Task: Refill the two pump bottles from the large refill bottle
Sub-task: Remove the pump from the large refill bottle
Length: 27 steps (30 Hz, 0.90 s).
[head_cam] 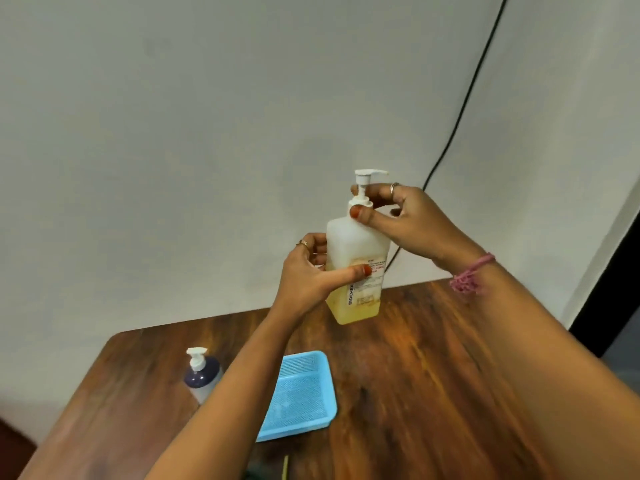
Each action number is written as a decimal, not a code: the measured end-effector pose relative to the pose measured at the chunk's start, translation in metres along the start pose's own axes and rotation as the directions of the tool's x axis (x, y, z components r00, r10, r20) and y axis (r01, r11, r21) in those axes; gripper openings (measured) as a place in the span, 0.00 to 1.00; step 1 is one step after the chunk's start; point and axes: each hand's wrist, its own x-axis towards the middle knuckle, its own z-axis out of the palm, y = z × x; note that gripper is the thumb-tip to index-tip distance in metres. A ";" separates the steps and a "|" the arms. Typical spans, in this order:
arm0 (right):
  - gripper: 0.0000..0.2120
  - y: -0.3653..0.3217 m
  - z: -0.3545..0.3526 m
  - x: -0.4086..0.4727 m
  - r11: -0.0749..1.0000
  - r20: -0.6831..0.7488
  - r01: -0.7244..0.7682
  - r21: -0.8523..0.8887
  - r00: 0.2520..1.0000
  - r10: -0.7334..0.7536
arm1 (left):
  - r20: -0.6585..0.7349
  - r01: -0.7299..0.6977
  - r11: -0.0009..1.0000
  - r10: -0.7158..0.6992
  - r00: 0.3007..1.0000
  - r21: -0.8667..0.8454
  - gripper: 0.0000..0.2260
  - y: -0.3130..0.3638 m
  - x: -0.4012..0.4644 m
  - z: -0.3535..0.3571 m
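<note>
Nearest, low on the wooden table (433, 375): blue tray (301, 393), with small dark pump bottle (202, 374) upright to its left, well apart from both hands. Farther out, held off the table, large bottle (356, 271), long axis near upright, yellow liquid low inside. Left hand (308, 271) wrapped round its body; right hand (408, 216) above, fingertips pinching the pump collar (360, 203), likely to unscrew.

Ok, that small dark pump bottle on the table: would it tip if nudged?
Probably yes. The small dark pump bottle stands upright on a narrow base with a tall pump head on top. Its rounded body might then roll on the wooden table. How full it is, I cannot tell.
</note>
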 end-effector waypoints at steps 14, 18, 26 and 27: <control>0.27 -0.099 0.053 -0.022 0.975 0.070 -0.136 0.176 0.990 0.125 | -0.064 -0.034 0.999 0.036 0.997 0.035 0.28 0.010 -0.056 -0.093; 0.25 -0.107 0.068 -0.020 0.990 -0.068 -0.093 0.108 0.993 0.101 | -0.072 -0.019 0.999 0.021 0.997 0.030 0.29 0.008 -0.057 -0.096; 0.29 -0.113 0.064 -0.019 0.977 0.011 -0.184 0.105 0.983 0.184 | -0.077 -0.009 1.000 0.011 0.997 0.030 0.32 0.004 -0.051 -0.099; 0.29 -0.114 0.069 -0.019 0.985 -0.048 -0.162 0.050 0.985 0.165 | -0.078 -0.008 0.999 0.011 0.997 0.032 0.31 0.003 -0.051 -0.098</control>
